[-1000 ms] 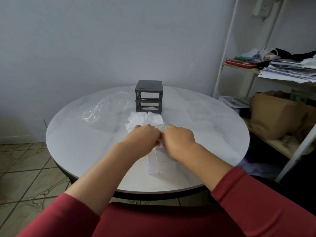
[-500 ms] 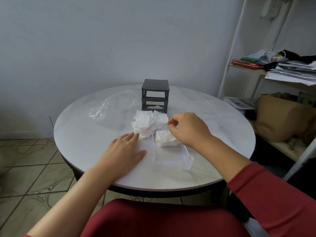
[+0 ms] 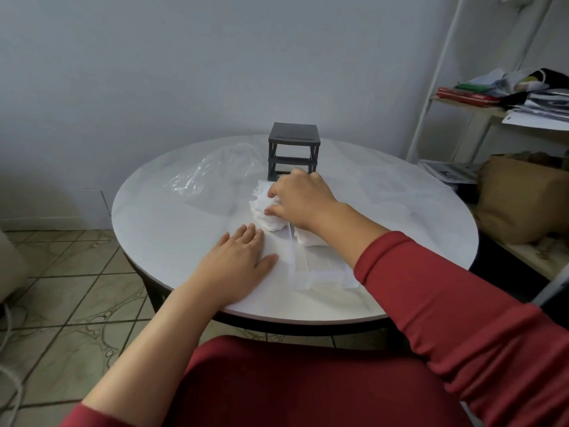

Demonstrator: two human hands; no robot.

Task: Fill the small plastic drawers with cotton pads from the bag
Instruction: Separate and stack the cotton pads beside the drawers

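Nearest, left hand [image 3: 237,260] lies flat, fingers straight, on the table [image 3: 172,229] beside a clear drawer [image 3: 311,272]. Beyond, right hand [image 3: 303,201] curls round loose pads [image 3: 261,208]: probably light and soft, best pinched as a stack. Farthest: frame [image 3: 294,152], bag [image 3: 215,171].

The counter [image 3: 385,211] was white with faint grey marbling. On it the little drawer frame [image 3: 294,137] was dark grey, the cotton pads [image 3: 264,208] white, the bag [image 3: 215,171] clear. The sleeve [image 3: 446,303] was deep red, the floor tiles [image 3: 77,288] beige with dark swirls, the wall [image 3: 215,57] pale grey-blue.
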